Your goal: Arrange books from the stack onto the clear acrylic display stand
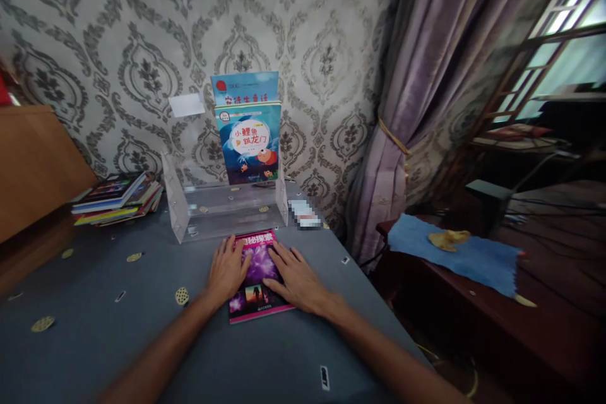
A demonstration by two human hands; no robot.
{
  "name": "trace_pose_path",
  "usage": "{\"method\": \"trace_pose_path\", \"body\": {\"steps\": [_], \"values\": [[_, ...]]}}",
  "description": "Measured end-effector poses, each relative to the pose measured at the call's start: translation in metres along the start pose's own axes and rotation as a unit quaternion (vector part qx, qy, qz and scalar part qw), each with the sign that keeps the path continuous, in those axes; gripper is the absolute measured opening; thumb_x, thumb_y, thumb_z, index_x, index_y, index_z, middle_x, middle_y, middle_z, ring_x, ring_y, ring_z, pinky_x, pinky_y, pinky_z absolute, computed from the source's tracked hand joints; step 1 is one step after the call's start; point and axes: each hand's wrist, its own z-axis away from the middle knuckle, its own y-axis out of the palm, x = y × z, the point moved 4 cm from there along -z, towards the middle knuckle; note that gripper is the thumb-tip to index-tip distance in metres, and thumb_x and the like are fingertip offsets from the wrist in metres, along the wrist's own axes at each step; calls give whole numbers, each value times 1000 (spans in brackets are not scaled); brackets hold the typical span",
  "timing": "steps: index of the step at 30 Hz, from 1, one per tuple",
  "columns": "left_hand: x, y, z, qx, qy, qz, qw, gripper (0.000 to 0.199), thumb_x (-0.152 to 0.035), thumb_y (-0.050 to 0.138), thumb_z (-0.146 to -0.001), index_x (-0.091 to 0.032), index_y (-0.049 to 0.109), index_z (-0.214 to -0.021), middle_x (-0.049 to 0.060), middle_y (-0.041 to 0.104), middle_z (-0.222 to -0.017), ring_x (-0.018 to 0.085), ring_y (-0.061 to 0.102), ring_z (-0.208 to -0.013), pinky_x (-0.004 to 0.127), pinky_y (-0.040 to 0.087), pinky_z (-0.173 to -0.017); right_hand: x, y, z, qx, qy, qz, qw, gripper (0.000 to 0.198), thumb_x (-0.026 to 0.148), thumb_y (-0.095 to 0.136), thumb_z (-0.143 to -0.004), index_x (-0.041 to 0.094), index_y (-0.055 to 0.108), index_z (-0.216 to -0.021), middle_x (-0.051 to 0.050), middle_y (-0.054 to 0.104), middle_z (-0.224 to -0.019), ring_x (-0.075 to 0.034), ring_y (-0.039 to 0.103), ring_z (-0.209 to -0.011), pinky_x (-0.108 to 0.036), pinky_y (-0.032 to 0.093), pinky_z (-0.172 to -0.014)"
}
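A book with a purple and black cover (258,264) lies flat on the table in front of me. My left hand (228,268) rests on its left side with the fingers stretched out. On its right side lies my right hand (296,278), fingers spread over the cover. Just beyond the book stands a clear plastic book rack (227,211). Two books are upright in it at the right: a blue one with an orange fish (250,151), and a taller light-blue book (250,83) behind it.
A pile of books (118,199) sits at the table's back left, beside a brown wooden panel (42,158). The dark table (142,341) meets a patterned wall. Right of it are a purple curtain (388,139) and a low surface with a blue cloth (473,265).
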Motion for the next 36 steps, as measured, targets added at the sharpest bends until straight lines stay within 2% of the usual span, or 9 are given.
{"method": "trace_pose_path", "body": {"steps": [5, 10, 12, 16, 18, 21, 25, 33, 36], "values": [[7, 5, 0, -52, 18, 141, 988, 42, -36, 44, -96, -17, 54, -133, 18, 52, -143, 32, 51, -133, 50, 40, -110, 3, -2, 3, 9, 4, -9, 1000, 73, 50, 50, -97, 7, 36, -153, -21, 31, -160, -32, 24, -151, -49, 20, -123], [22, 4, -8, -96, -27, 365, 926, 38, -33, 53, -89, -22, 56, -125, 11, 61, -126, 26, 57, -122, 45, 42, -108, 2, -3, 3, 9, 13, -16, 1000, 73, 49, 50, -96, 8, 33, -154, -21, 27, -162, -31, 22, -151, -48, 21, -124], [32, 6, -11, -108, -96, 466, 873, 40, -31, 60, -84, -22, 56, -123, 11, 60, -128, 26, 57, -122, 43, 42, -107, 2, -4, 4, 10, 15, -27, 999, 74, 50, 50, -96, 8, 33, -155, -21, 26, -162, -31, 22, -151, -48, 21, -124], [47, 18, -13, -111, -268, 639, 712, 50, -27, 73, -74, -23, 56, -120, 9, 63, -125, 21, 64, -106, 33, 49, -92, 0, -3, 3, 13, 16, -37, 999, 76, 51, 49, -96, 5, 32, -154, -22, 25, -162, -32, 21, -152, -48, 20, -124], [47, 22, -13, -105, -302, 673, 667, 49, -29, 77, -70, -22, 59, -114, 7, 69, -110, 19, 67, -94, 30, 50, -84, -1, -1, 2, 6, 9, -39, 999, 76, 52, 47, -96, 7, 32, -155, -21, 26, -162, -32, 20, -152, -49, 20, -124], [37, 25, -13, -79, -300, 700, 643, 44, -39, 82, -63, -17, 66, -98, 6, 72, -87, 20, 69, -80, 32, 51, -76, -5, 3, 1, 1, 6, -43, 999, 76, 54, 47, -96, 9, 33, -155, -20, 25, -163, -31, 20, -152, -50, 20, -124], [22, 23, -8, -77, -298, 722, 620, 49, -52, 86, -54, -16, 70, -83, 6, 74, -80, 20, 67, -73, 31, 51, -72, -6, 5, 0, 2, 7, -52, 999, 76, 55, 47, -96, 9, 32, -155, -19, 25, -163, -32, 21, -152, -50, 19, -124], [13, 9, -2, -96, -306, 741, 591, 55, -59, 84, -54, -16, 74, -86, 5, 76, -85, 19, 67, -75, 30, 50, -74, -10, 16, -2, -53, 42, -126, 990, 78, 54, 41, -98, 14, 15, -160, -16, 1, -168, -29, 13, -154, -48, 22, -123], [10, 4, -3, -103, -305, 743, 586, 56, -60, 84, -54, -16, 74, -86, 5, 76, -84, 20, 67, -75, 30, 50, -75, -15, 23, -3, -71, 67, -175, 980, 77, 56, 35, -99, 18, 9, -161, -15, -2, -168, -29, 14, -153, -51, 25, -121]]}}
